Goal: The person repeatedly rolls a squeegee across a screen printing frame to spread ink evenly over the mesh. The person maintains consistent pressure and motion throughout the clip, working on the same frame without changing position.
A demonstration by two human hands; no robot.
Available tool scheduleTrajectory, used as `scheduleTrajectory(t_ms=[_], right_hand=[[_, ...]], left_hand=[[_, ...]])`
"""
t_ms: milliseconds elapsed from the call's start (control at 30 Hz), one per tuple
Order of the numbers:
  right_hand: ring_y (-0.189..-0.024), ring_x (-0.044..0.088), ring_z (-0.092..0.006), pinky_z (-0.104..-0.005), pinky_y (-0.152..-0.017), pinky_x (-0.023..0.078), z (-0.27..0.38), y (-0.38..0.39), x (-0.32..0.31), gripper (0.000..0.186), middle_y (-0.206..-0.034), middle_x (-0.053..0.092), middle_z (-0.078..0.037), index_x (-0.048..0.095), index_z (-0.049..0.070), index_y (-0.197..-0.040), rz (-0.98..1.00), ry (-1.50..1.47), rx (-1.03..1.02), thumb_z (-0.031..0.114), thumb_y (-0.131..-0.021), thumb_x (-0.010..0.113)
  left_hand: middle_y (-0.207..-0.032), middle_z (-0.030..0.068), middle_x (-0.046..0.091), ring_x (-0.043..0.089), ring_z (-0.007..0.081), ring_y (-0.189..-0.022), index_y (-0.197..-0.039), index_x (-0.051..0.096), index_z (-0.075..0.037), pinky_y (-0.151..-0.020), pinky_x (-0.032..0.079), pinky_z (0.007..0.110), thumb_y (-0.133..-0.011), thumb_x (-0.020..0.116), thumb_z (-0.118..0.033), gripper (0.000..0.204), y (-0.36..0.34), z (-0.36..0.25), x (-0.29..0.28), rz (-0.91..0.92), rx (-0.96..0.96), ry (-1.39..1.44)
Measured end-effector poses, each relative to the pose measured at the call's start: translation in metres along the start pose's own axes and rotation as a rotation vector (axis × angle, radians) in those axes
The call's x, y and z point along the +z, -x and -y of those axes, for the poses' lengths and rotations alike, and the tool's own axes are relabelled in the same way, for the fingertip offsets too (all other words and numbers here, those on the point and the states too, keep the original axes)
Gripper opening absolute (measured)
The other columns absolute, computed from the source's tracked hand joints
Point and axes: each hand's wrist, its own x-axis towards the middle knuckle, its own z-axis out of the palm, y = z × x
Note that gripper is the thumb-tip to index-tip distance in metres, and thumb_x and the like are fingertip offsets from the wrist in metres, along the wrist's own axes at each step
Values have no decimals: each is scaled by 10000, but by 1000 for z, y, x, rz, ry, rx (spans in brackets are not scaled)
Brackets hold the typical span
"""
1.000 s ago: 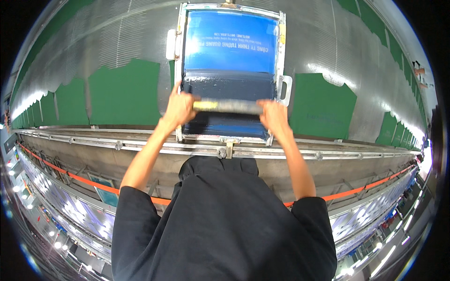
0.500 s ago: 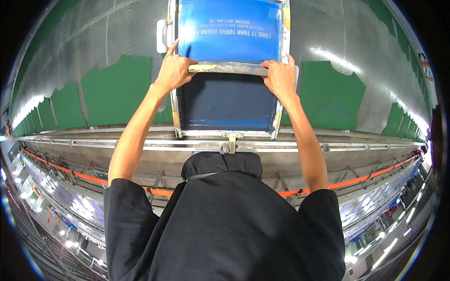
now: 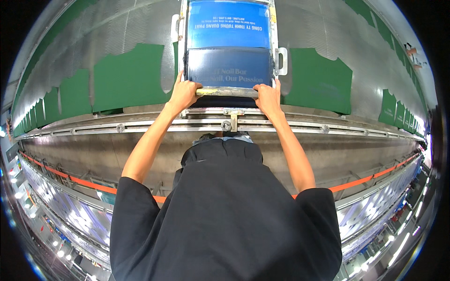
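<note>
My left hand and my right hand are closed on opposite ends of a squeegee, a long, worn bar with yellow at its left. My left index finger stretches up along the frame's left side. The bar lies across the near part of a metal-framed printing screen. The screen has a bright blue far section with white lettering and a dark, translucent ink-smeared band with pale lettering showing. A white loop handle sticks out at each side of the frame.
Green fabric pieces lie in a row on the long grey table at both sides of the screen. A metal rail runs along its near edge. An orange strip stretches along behind me, beyond my black-clothed body.
Both hands have pulled the squeegee from the middle of the screen toward me, to its near part. The band it crossed now shows pale lettering. The view has shifted slightly.
</note>
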Motion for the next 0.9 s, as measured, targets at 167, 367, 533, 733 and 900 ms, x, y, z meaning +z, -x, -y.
scheduleTrajectory(t_ms=[167,367,533,733,900], right_hand=[[-1290,625,-292,-535,-1172,358,26,11,14,516,-1336,699,-138,697,78,-1296,-76,-164,-188,46,-783,746],[-1111,689,-359,-471,-1064,439,39,5,-12,386,-1100,754,-191,734,35,-1192,140,-253,-143,20,-808,687],[-1095,702,-343,-457,-1103,415,6,-49,-50,417,-1169,751,-179,723,45,-1222,-184,-251,-137,275,-879,782],[-1208,641,-371,-473,-1064,471,-87,-95,-32,554,-1251,693,-207,649,-2,-1313,-653,-483,397,418,-957,713],[-623,556,-109,-269,-561,465,-123,-118,-24,562,-845,625,-66,596,31,-1206,-182,-1365,714,570,-1064,532]], left_hand=[[-1261,76,719,617,295,-1307,-1230,690,-132,-1273,176,611,-736,897,-280,556,6,-56,26,-299,99,110],[-994,174,768,716,396,-1035,-1134,768,-98,-1194,377,526,-804,769,-106,330,-17,-82,55,-181,35,382],[-852,170,762,739,363,-946,-1046,794,-118,-1167,360,610,-814,748,-110,237,-79,-53,-21,-195,59,243],[-909,128,784,743,318,-952,-1178,770,-134,-1235,280,561,-853,772,-158,326,-153,-19,-53,-254,22,170],[-912,120,788,748,304,-939,-1167,773,-147,-1249,255,556,-829,722,-57,353,-139,-26,-39,-325,57,244]])
